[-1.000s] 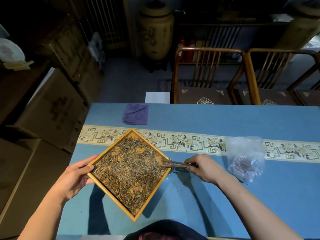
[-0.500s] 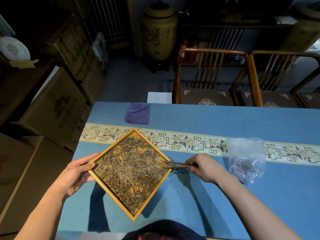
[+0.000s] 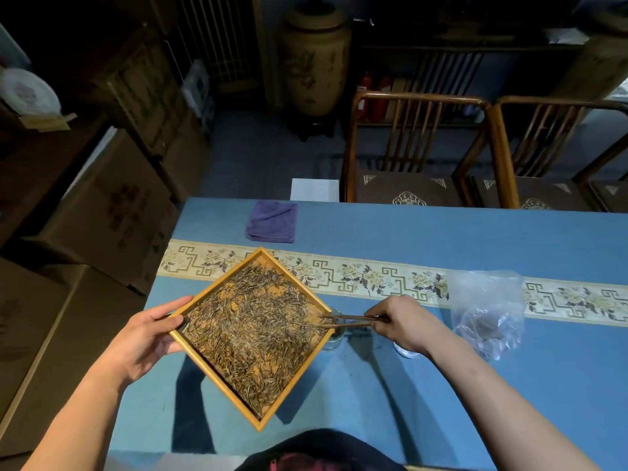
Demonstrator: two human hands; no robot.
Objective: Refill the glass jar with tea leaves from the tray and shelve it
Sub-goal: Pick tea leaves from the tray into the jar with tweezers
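I've got the square wooden tray [image 3: 190,316] lifted off the blue table [image 3: 441,385], turned corner-on like a diamond, and my left hand [image 3: 146,338] grips its left corner, thumb along the top rim and fingers curled underneath, because that corner gives me the leverage to tip the whole thing toward the right. The tea leaves [image 3: 251,331] lie spread across most of the floor, bare wood showing near the upper left rim. The tray's right corner hangs over the glass jar [image 3: 334,339], which stands on the table just under that corner, mostly hidden by it, only a slice of clear rim peeking out, so I can't tell how full it is. My right hand [image 3: 404,322] pinches a pair of dark wooden chopsticks [image 3: 350,321], fingers curled round their ends, tips reaching into the leaves at that right corner, there to rake them down the funnel the corner makes. My guess is the refill is in progress, with plenty left in the tray and the shelving a long way off. Further right a crumpled clear plastic bag [image 3: 486,311] sits well apart, a folded purple cloth [image 3: 272,220] lies near the far edge, and a small round lid-like thing [image 3: 406,351] peeps out from under my right wrist
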